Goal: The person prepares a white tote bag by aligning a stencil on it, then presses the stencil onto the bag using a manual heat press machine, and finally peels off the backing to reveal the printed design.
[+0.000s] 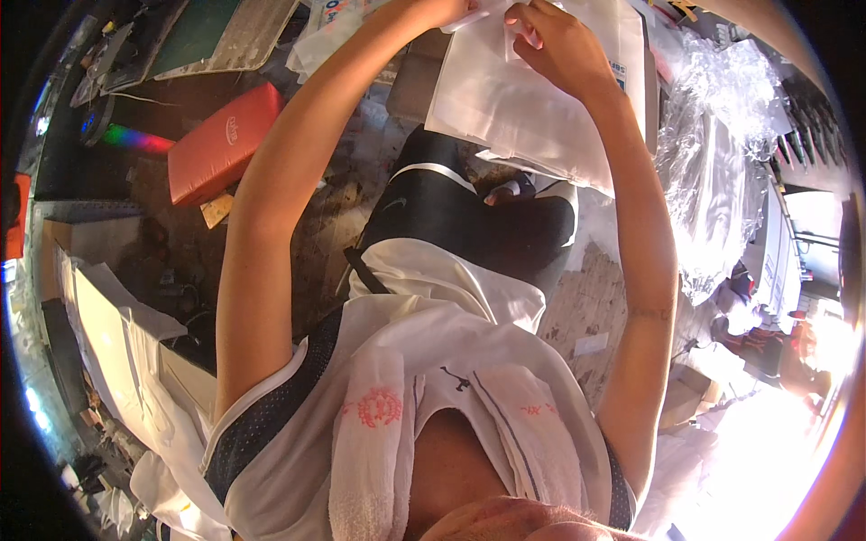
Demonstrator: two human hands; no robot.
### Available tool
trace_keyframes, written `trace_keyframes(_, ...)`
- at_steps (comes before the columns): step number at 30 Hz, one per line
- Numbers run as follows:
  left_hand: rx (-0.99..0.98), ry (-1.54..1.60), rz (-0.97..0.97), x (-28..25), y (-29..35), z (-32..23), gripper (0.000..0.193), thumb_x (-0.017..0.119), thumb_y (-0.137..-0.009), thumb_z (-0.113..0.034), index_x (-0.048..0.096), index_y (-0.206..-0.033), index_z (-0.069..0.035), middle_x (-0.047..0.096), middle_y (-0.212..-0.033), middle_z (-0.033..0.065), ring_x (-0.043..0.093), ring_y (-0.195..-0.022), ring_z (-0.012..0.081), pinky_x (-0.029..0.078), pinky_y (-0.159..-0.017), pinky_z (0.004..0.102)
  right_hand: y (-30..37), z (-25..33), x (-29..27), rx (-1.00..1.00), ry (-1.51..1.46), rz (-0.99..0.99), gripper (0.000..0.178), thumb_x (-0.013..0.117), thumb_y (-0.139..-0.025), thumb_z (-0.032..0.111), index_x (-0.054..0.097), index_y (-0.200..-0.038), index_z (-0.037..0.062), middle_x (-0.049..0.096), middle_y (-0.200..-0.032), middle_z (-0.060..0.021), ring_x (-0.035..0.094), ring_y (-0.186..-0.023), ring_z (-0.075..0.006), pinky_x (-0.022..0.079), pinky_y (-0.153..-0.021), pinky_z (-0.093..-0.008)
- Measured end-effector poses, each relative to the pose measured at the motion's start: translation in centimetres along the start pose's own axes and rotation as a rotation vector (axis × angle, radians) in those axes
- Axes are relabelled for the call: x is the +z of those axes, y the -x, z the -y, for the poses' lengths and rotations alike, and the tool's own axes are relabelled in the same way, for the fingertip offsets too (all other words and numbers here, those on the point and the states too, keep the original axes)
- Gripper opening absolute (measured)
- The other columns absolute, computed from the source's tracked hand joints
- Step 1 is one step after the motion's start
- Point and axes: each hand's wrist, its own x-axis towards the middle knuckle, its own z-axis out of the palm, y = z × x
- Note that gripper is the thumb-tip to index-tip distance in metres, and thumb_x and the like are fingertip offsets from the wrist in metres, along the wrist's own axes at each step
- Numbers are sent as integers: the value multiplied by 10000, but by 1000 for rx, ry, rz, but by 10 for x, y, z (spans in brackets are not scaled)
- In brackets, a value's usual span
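Note:
A stack of flat, translucent plastic bags [532,117] lies before me at the top, its near edges loose and slightly fanned. My left hand [448,9], partly cut off by the upper edge, has its fingers closed on a thin whitish piece of plastic film [478,16]. Over the stack, my right hand [561,47] has curled fingers and a thumb bent toward them, closed on the same thin film. Where the film ends and the bags beneath begin is hard to make out.
A red padded block [225,144] sits to the left of my left arm. Crumpled clear plastic wrap [717,153] is heaped at the right. Leaning boards [126,352] stand at the lower left. Scraps litter the worn floor [600,311]. Strong sunlight washes out the lower right.

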Motion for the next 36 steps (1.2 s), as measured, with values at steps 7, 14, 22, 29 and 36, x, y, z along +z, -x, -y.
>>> trace_keyframes(7,-148,-5,17,-3,0,30,76,645,-900,-101,659,-904,-26,697,-829,239,696,-791,414,531,-702,493,-4,23,-9,281,-471,-66,157,591,-963,130,654,-1098,81,686,-1010,-173,671,-970,-408,541,-841,-479)
trace_keyframes(14,-281,-1,-527,-68,-9,26,63,628,-980,-123,612,-1025,-82,712,-949,177,708,-930,381,534,-785,445,14,-4,35,35,-91,-34,282,584,-968,122,705,-1222,118,703,-1282,-82,657,-1152,-342,540,-999,-451)
trace_keyframes(22,-122,260,-181,-47,12,-49,166,640,-997,-77,697,-1151,-47,740,-1073,135,720,-977,296,548,-849,386,27,-5,-22,284,205,-40,232,638,-921,164,711,-1135,107,685,-1110,-137,669,-1068,-361,572,-899,-501)
trace_keyframes(29,58,17,134,-15,31,-66,256,620,-933,-84,752,-1147,-38,744,-1028,185,709,-952,374,551,-881,455,74,-20,-48,241,-13,184,239,710,-861,90,688,-1098,70,690,-1046,-156,675,-997,-373,542,-861,-489)
trace_keyframes(36,236,-75,128,-26,37,-88,191,687,-897,-82,751,-1055,4,731,-997,138,695,-969,334,552,-887,446,80,75,-256,146,35,-362,218,732,-846,109,717,-1063,86,683,-1011,-123,667,-920,-343,535,-813,-469)
